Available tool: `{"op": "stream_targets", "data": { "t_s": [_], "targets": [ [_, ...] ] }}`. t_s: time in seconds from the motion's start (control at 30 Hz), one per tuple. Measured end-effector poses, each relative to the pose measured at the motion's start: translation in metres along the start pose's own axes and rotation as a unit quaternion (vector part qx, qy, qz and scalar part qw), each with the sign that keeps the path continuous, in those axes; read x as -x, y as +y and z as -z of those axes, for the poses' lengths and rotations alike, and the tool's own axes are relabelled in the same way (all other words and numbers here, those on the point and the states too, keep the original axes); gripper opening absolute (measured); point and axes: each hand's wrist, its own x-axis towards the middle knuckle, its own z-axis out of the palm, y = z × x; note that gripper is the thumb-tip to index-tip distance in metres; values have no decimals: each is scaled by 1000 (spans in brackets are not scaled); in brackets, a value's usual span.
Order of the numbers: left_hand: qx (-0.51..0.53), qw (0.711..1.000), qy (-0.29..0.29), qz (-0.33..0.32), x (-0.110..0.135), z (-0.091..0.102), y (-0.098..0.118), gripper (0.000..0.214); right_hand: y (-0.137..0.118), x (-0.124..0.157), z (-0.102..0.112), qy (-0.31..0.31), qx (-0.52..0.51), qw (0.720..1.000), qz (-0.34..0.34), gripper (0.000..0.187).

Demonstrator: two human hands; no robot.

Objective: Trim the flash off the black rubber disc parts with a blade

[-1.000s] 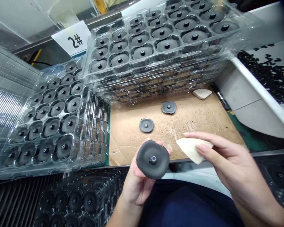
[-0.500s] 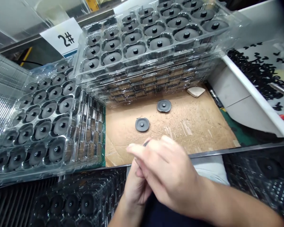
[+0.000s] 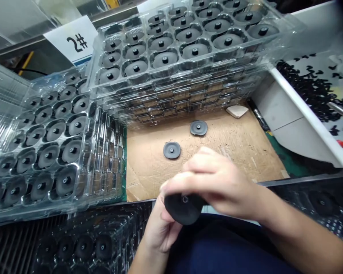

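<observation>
1. Lower centre: we saw the left hand gripping a disc by its edge, stud facing up. A loose hold, we judged, could have let the disc tip and drop.

2. Just right of centre, the right hand lay across the disc's upper part, fingers curled; we could not tell whether it held anything. Pressing too hard from above, we thought, might have twisted the disc free or strained the stud.

3. Middle of the frame: we counted a second disc and a third disc, well apart on scuffed cardboard. A dropped disc or a careless knuckle could have knocked them; the rough surface might have marked them.

4. Upper centre: loaded trays rose behind. A bump, we reckoned, could have unsettled their discs.
</observation>
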Motion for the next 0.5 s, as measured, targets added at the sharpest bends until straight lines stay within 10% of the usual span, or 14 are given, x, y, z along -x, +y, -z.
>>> {"op": "stream_targets", "data": {
  "t_s": [0.2, 0.33, 0.5],
  "targets": [
    [59, 993, -99, 0, 3, 13, 4, 55, 41, 63, -41, 83, -16, 952, -294, 23],
    [70, 991, -110, 11, -1, 16, 2, 54, 54, 89, -56, 37, -24, 950, -309, 20],
    [39, 996, -78, 31, -3, 10, 2, 55, 20, 51, -19, 104, -6, 947, -305, 23]
  ]
}}
